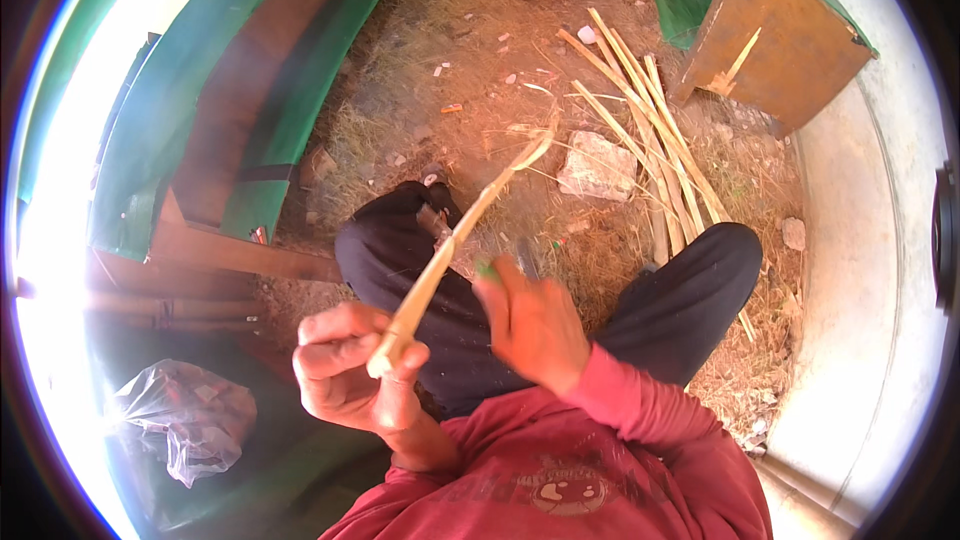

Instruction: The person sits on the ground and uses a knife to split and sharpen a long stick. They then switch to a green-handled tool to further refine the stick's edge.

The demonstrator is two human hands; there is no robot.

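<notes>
My left hand [350, 365] is closed around the thick cut end of a long pale yellow stalk [432, 272]. From there the stalk slants up and away to the right, narrowing to a ragged, curling tip above the ground. Just right of the stalk is my right hand [535, 325], closed and smeared by motion. A bit of green shows at its fingertips; what it grips is too blurred to name. Several similar pale stalks [665, 145] lie in a loose bundle beyond my right knee, some partly hidden behind it.
A pale stone block [598, 166] rests on the dirt ground [470, 60] beside the bundle. Green-covered wooden boards [300, 90] stand at left, and a brown wooden panel [775, 45] at far right. A clear plastic bag [190, 415] lies at lower left. A pale wall [865, 270] borders the right.
</notes>
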